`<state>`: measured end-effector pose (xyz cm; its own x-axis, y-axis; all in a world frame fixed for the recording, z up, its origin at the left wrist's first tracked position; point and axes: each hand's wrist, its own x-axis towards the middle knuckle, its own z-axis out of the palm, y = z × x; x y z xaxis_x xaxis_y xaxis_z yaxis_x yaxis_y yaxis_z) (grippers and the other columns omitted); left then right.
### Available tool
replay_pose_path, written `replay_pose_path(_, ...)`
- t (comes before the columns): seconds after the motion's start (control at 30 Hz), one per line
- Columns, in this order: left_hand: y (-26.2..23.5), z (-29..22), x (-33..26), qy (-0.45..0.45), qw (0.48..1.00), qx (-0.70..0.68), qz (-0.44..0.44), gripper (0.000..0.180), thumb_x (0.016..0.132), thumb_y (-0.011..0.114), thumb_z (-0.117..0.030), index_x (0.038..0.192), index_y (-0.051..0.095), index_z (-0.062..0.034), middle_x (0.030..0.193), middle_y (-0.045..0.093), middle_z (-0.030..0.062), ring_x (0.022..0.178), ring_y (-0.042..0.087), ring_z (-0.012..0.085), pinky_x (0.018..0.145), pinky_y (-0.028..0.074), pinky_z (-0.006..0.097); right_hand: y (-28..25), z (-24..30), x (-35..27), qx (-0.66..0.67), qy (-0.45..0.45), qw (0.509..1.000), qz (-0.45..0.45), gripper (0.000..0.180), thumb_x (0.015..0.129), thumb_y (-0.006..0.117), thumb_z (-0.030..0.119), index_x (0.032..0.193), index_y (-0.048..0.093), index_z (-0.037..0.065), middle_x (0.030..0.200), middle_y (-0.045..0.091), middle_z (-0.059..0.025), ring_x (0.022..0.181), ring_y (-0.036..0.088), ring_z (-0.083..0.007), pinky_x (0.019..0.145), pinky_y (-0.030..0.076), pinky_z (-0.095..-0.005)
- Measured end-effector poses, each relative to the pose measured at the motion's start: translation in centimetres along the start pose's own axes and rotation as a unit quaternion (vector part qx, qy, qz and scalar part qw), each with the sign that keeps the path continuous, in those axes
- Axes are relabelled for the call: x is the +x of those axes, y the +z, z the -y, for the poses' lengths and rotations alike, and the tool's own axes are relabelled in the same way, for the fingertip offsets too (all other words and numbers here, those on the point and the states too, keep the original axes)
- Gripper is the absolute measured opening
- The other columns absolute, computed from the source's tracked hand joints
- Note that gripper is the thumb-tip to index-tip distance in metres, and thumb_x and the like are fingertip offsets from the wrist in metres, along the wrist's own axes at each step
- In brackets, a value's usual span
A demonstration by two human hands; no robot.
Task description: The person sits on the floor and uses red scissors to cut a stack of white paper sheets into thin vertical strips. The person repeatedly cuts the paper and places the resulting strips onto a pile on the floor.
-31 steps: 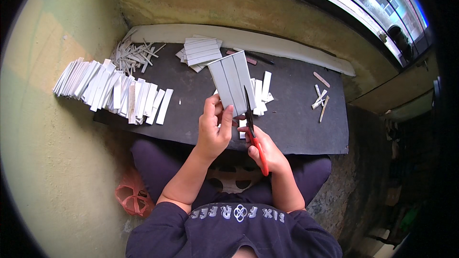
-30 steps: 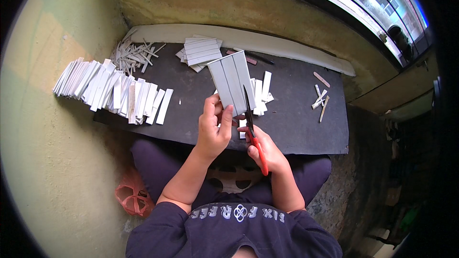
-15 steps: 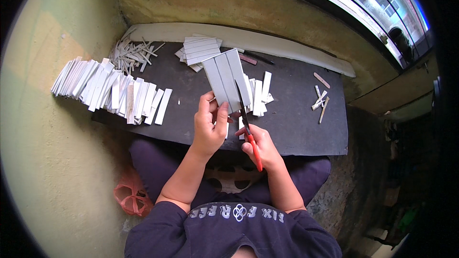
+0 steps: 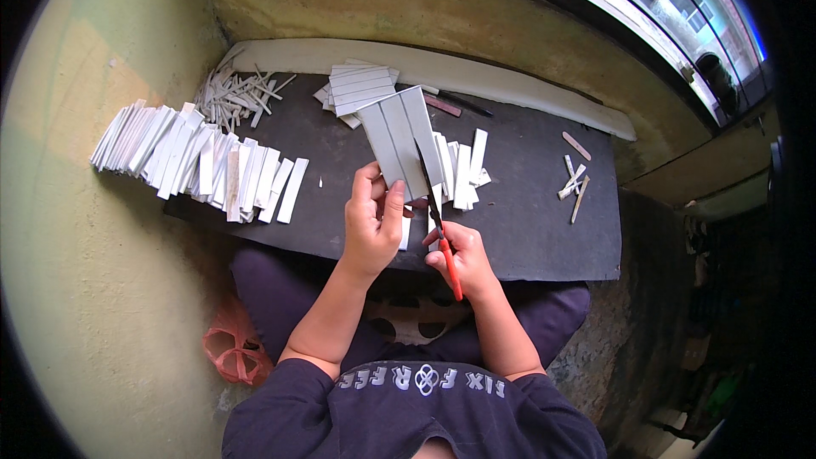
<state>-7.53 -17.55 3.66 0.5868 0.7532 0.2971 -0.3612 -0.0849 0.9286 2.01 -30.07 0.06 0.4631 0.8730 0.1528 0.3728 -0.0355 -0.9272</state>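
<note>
In my left hand [image 4: 374, 225] is a stiff white sheet [image 4: 384, 127] ruled with dark lengthwise lines, pinched near its lower edge with the thumb on top. My right hand [image 4: 467, 262] grips scissors [image 4: 450, 270] with red handles and dark blades. The blades lie lengthwise along the sheet's right part, at a narrow strip on that side. Both hands are raised over the near edge of a black-topped table [image 4: 531, 234]. Loose white strips [image 4: 463, 174] lie beyond my right hand, partly hidden by the sheet.
A long row of white strips [image 4: 174, 153] leans along the table's left side. Thin offcuts [image 4: 242, 93] are heaped behind it. More lined sheets [image 4: 361, 85] are stacked at the back, near a dark pen [image 4: 466, 104]. Several small sticks [image 4: 576, 146] lie at right.
The scissors and my right hand have shifted very slightly left and up along the sheet. My left hand keeps its hold and has barely moved.
</note>
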Motion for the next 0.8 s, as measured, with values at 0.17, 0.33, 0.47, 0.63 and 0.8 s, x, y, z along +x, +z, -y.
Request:
replay_pose_path(0.17, -0.2, 0.4, 0.0, -0.006, 1.0, 0.003, -0.004, 0.024, 0.091, 0.045, -0.005, 0.113, 0.039, 0.0042, 0.098, 0.059, 0.0124, 0.083, 0.058, 0.0103, 0.067, 0.049, 0.023, 0.2, -1.0, 0.1, -0.026, -0.009, 1.0, -0.01, 0.063, 0.067, 0.065, 0.061, 0.069, 0.055, -0.001, 0.055, 0.046, -0.0068, 0.051, 0.046, -0.0174, 0.049, 0.037, -0.0291)
replay_pose_path(0.33, -0.2, 0.1, 0.1, -0.01, 1.0, 0.0, -0.001, 0.024, 0.091, 0.045, -0.005, 0.113, 0.039, 0.0045, 0.099, 0.059, 0.0126, 0.083, 0.058, 0.0109, 0.068, 0.05, 0.023, 0.6, -1.1, 0.1, -0.014, -0.012, 0.999, -0.035, 0.055, 0.063, 0.076, 0.044, 0.061, 0.043, 0.0, 0.053, 0.038, -0.01, 0.048, 0.035, -0.024, 0.046, 0.035, -0.0332)
replay_pose_path(0.47, -0.4, 0.7, 0.1, 0.008, 1.0, 0.005, -0.009, 0.025, 0.091, 0.046, -0.006, 0.113, 0.039, 0.005, 0.098, 0.059, 0.0124, 0.082, 0.057, 0.0098, 0.067, 0.049, 0.023, 0.8, -1.0, 0.2, -0.029, -0.009, 0.998, -0.051, 0.054, 0.064, 0.078, 0.038, 0.058, 0.04, 0.0, 0.052, 0.037, -0.0102, 0.047, 0.034, -0.0234, 0.045, 0.034, -0.0332)
replay_pose_path(0.63, -1.0, 0.2, 0.4, 0.001, 1.0, -0.01, -0.001, 0.023, 0.092, 0.046, -0.008, 0.111, 0.041, 0.0034, 0.093, 0.06, 0.0097, 0.077, 0.054, 0.006, 0.064, 0.045, 0.019, 0.8, -0.3, 0.1, -0.047, 0.01, 0.998, -0.047, 0.052, 0.067, 0.076, 0.036, 0.058, 0.04, -0.001, 0.051, 0.039, -0.0112, 0.046, 0.034, -0.0233, 0.045, 0.034, -0.0331)
replay_pose_path(0.8, -2.0, -0.3, 1.7, 0.091, 0.993, 0.054, -0.044, 0.015, 0.094, 0.043, -0.013, 0.102, 0.043, 0.0, 0.076, 0.05, -0.0004, 0.064, 0.039, 0.0015, 0.057, 0.033, 0.017, -0.4, 1.1, -1.4, -0.059, 0.045, 0.997, 0.028, 0.049, 0.07, 0.074, 0.034, 0.059, 0.043, -0.002, 0.051, 0.041, -0.0127, 0.045, 0.035, -0.0229, 0.046, 0.035, -0.0329)
